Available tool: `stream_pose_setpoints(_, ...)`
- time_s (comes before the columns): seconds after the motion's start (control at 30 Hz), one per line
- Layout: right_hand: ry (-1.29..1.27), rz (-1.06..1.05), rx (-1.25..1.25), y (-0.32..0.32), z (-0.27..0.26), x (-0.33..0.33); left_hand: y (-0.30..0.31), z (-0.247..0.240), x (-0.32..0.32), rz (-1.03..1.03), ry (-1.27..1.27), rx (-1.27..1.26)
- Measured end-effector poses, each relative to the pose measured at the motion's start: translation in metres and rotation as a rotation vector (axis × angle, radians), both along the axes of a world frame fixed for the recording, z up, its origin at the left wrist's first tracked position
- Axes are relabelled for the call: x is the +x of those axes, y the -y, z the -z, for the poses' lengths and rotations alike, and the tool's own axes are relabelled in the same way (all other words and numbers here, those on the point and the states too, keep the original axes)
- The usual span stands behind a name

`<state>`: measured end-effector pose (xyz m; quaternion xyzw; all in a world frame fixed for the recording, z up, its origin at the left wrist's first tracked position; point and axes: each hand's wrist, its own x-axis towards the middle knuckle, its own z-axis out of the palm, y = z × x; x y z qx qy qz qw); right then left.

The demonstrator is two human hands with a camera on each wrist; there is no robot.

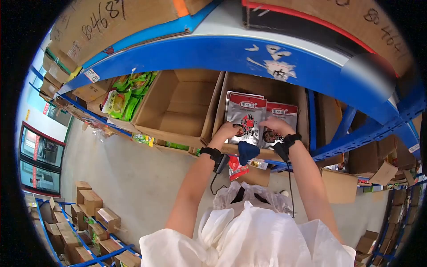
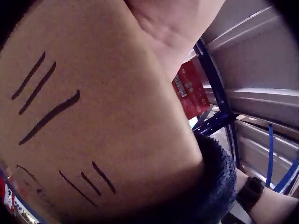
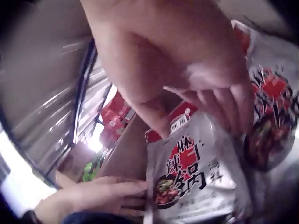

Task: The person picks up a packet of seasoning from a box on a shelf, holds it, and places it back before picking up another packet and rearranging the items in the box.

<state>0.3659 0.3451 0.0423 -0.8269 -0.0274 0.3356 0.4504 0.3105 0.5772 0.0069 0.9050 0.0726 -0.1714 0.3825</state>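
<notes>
Silver-and-red seasoning pouches stand in a cardboard box on the shelf: a left pouch (image 1: pixel 246 116) and a right pouch (image 1: pixel 284 116). My left hand (image 1: pixel 228 131) rests its fingers, fairly straight, along the left pouch's outer edge. Over the inner side of the pouches is my right hand (image 1: pixel 278 126). In the right wrist view the right hand (image 3: pixel 182 60) reaches over a pouch (image 3: pixel 191 172) with fingers extended and thumb near its red top. A brown surface with black marker strokes (image 2: pixel 49 107) fills much of the left wrist view, below the left palm (image 2: pixel 175 28).
A dark blue cloth (image 1: pixel 247 152) hangs at the box's front edge. Beside it on the left stand a bare-bottomed carton (image 1: pixel 178 102) and green packets (image 1: pixel 129 98). A blue shelf beam (image 1: pixel 213 51) crosses above the hands. More cartons (image 1: pixel 91 200) sit on low racks at lower left.
</notes>
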Motion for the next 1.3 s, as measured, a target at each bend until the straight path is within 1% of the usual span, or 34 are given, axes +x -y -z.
stream_pose_setpoints(0.07, -0.133, 0.092, 0.09, 0.002, 0.011, 0.008, 0.001, -0.005, -0.002, -0.031, -0.025, -0.057)
stream_pose_setpoints(0.17, -0.303, 0.143, 0.241, -0.001, 0.012, 0.016, 0.001, 0.006, 0.002, -0.082, 0.023, -0.012)
stream_pose_setpoints(0.27, -0.322, 0.147, 0.166, 0.001, 0.03, 0.026, -0.002, 0.012, 0.005, -0.101, 0.017, -0.099)
stream_pose_setpoints(0.37, -0.261, 0.237, 0.164, -0.001, 0.023, 0.018, -0.004, 0.023, 0.009, -0.118, 0.016, -0.117)
stream_pose_setpoints(0.47, -0.179, 0.197, 0.06, -0.011, 0.011, 0.011, 0.002, 0.009, 0.005, -0.096, -0.012, -0.061)
stream_pose_setpoints(0.5, -0.169, 0.182, 0.117, -0.01, 0.022, 0.017, 0.004, 0.003, 0.003, -0.083, -0.024, -0.034)
stream_pose_setpoints(0.57, -0.151, 0.153, 0.233, -0.009, 0.056, 0.032, 0.005, 0.01, 0.002, -0.085, 0.032, -0.052)
stream_pose_setpoints(0.6, -0.144, 0.179, 0.227, -0.01, 0.056, 0.031, 0.006, 0.007, 0.001, -0.085, 0.06, -0.06)
stream_pose_setpoints(0.67, -0.127, 0.231, 0.209, -0.014, 0.056, 0.029, 0.001, 0.0, 0.003, -0.039, -0.018, -0.108)
stream_pose_setpoints(0.7, -0.102, 0.223, 0.214, -0.014, 0.055, 0.029, 0.0, -0.002, 0.004, -0.016, -0.057, -0.133)
stream_pose_setpoints(0.77, -0.054, 0.205, 0.219, -0.012, 0.051, 0.027, 0.0, 0.001, 0.006, -0.017, -0.023, -0.086)
stream_pose_setpoints(0.87, 0.237, 0.162, 0.154, -0.015, 0.044, 0.026, -0.003, 0.022, 0.014, -0.043, -0.025, -0.09)
stream_pose_setpoints(0.9, 0.402, 0.128, 0.121, -0.019, 0.036, 0.023, -0.003, 0.027, 0.015, -0.055, -0.033, -0.101)
stream_pose_setpoints(0.93, 0.568, 0.093, 0.089, -0.024, 0.018, 0.019, 0.003, 0.013, 0.007, -0.162, 0.026, -0.082)
stream_pose_setpoints(0.97, 0.734, 0.059, 0.055, -0.028, 0.002, 0.012, 0.003, 0.012, 0.007, -0.166, 0.117, -0.189)
stream_pose_setpoints(1.0, 0.857, 0.095, 0.115, -0.035, -0.013, 0.003, 0.001, 0.016, 0.011, -0.167, 0.207, -0.297)
stream_pose_setpoints(1.03, 0.859, 0.098, 0.08, -0.037, -0.034, -0.005, 0.001, 0.019, 0.013, -0.166, 0.298, -0.405)
stream_pose_setpoints(1.07, 0.86, 0.103, 0.044, -0.037, -0.059, -0.016, 0.011, -0.041, -0.01, -0.195, 0.274, -0.559)
stream_pose_setpoints(1.1, 0.861, 0.109, 0.009, -0.035, -0.084, -0.027, 0.011, -0.079, -0.023, -0.177, 0.251, -0.531)
stream_pose_setpoints(1.17, 0.978, 0.064, 0.022, -0.028, -0.123, -0.052, 0.009, -0.03, -0.006, -0.325, 0.553, -0.465)
stream_pose_setpoints(1.2, 1.012, 0.059, 0.051, -0.023, -0.14, -0.065, 0.005, -0.036, -0.005, -0.298, 0.511, -0.552)
stream_pose_setpoints(1.23, 1.044, 0.053, 0.079, -0.017, -0.155, -0.078, 0.003, -0.046, -0.004, -0.155, 0.576, -0.803)
stream_pose_setpoints(1.3, 1.094, 0.11, 0.179, -0.004, -0.176, -0.101, 0.006, -0.093, -0.026, -0.132, 0.519, -0.938)
